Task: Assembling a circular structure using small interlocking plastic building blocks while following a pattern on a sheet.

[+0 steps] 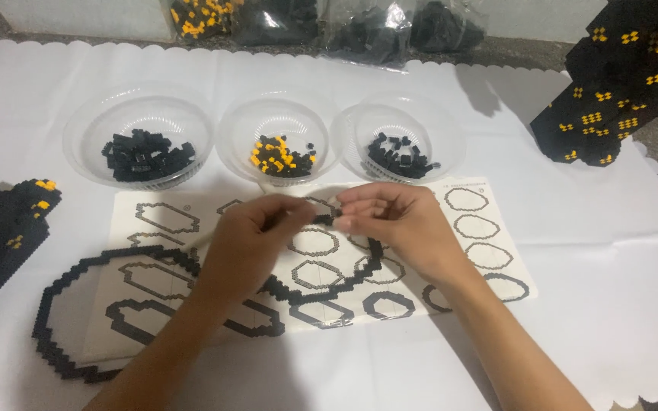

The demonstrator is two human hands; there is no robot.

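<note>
My left hand [257, 236] and my right hand [397, 221] meet above a white instruction sheet [135, 209] printed with ring outlines. Both pinch a short strip of small black bricks [324, 219] between their fingertips. Beneath my hands a large oval ring of black bricks [62, 297] lies partly on the sheet, its right part curving under my right hand. Which hand bears the strip's weight is unclear.
Three clear plastic bowls stand behind the sheet: black bricks [146, 156], black and yellow bricks [279, 156], black bricks [399, 156]. Built black and yellow pieces lie at the left edge [1, 236] and upper right [618, 84]. Bags of bricks [375, 30] sit at the back.
</note>
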